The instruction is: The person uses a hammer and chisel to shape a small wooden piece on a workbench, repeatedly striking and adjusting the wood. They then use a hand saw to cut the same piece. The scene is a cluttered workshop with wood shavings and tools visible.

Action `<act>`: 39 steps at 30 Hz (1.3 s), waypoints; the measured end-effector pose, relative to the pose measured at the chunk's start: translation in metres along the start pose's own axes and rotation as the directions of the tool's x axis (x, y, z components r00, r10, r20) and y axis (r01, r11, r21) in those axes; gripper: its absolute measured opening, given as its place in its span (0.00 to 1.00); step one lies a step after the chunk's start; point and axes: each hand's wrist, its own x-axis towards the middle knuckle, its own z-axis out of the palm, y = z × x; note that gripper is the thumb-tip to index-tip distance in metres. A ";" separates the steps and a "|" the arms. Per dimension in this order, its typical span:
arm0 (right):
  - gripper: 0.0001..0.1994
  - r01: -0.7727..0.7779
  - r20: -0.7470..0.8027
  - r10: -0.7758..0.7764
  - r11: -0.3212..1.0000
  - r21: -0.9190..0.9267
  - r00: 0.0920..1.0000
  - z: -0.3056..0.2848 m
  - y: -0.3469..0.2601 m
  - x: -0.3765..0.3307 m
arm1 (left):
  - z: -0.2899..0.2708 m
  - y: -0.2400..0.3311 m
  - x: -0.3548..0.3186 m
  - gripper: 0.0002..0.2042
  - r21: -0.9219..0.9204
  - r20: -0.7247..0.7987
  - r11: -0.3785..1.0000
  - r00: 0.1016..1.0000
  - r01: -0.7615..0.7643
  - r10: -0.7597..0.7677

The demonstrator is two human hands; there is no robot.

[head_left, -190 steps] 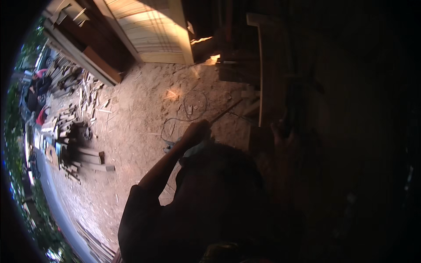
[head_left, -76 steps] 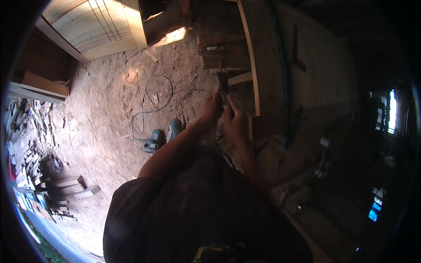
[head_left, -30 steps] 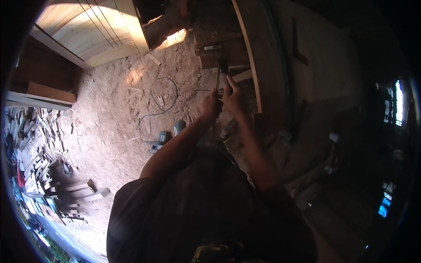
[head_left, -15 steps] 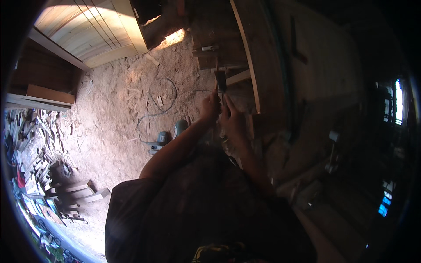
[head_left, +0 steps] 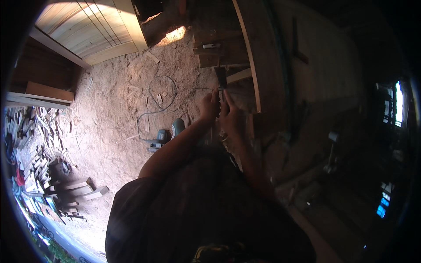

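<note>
In front of my body, my two hands are close together. My right hand (head_left: 232, 117) is closed round the lower end of a dark putty knife (head_left: 220, 77), whose blade widens away from me. One finger lies stretched along it. Beside it, my left hand (head_left: 209, 106) is a fist with the thumb up near the blade's narrow end. Shadow hides what the left fingers grip. Just beyond the blade stands a dark wooden workpiece (head_left: 219, 57) with a small white-ended tool (head_left: 211, 45) lying on it.
A green-grey power tool (head_left: 161, 136) with a looping cord (head_left: 175, 94) lies on the dusty floor (head_left: 109, 101). At the upper left is a pale panelled door (head_left: 94, 30). Wood offcuts (head_left: 37, 168) pile up at the left. A long board edge (head_left: 249, 52) runs along my right.
Both hands stay together in nearly the same place. The thin strip seen rising past the blade from my left hand earlier no longer shows there. The view has shifted slightly.
</note>
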 end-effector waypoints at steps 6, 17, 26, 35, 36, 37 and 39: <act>0.23 -0.121 0.038 0.118 0.988 0.098 0.992 -0.015 -0.026 0.012 | -0.001 0.008 -0.001 0.26 0.011 -0.004 0.999 0.999 0.053 -0.053; 0.24 0.034 -0.036 -0.031 0.997 0.067 0.999 -0.023 -0.024 0.003 | -0.002 -0.005 0.016 0.28 -0.152 0.127 0.949 0.958 0.276 -0.259; 0.24 -0.112 0.034 0.111 0.994 0.016 0.993 -0.011 -0.009 -0.015 | 0.005 -0.013 0.017 0.30 -0.109 0.062 0.979 0.984 0.171 -0.165; 0.23 -0.003 -0.079 0.004 1.000 0.004 0.997 -0.011 -0.016 0.014 | 0.003 -0.006 0.011 0.28 -0.122 0.090 0.980 0.985 0.160 -0.150; 0.23 0.137 -0.179 -0.131 0.990 0.023 0.975 -0.011 -0.016 0.015 | 0.002 -0.005 0.011 0.27 -0.097 0.073 0.983 0.986 0.158 -0.151; 0.23 0.048 -0.101 -0.044 0.998 0.037 0.994 -0.011 -0.015 0.012 | 0.001 -0.004 0.010 0.27 -0.083 0.085 0.988 0.989 0.131 -0.123; 0.23 -0.044 -0.031 0.047 0.996 0.082 0.998 -0.010 -0.011 0.001 | -0.001 -0.006 0.008 0.27 -0.069 0.061 0.991 0.992 0.112 -0.108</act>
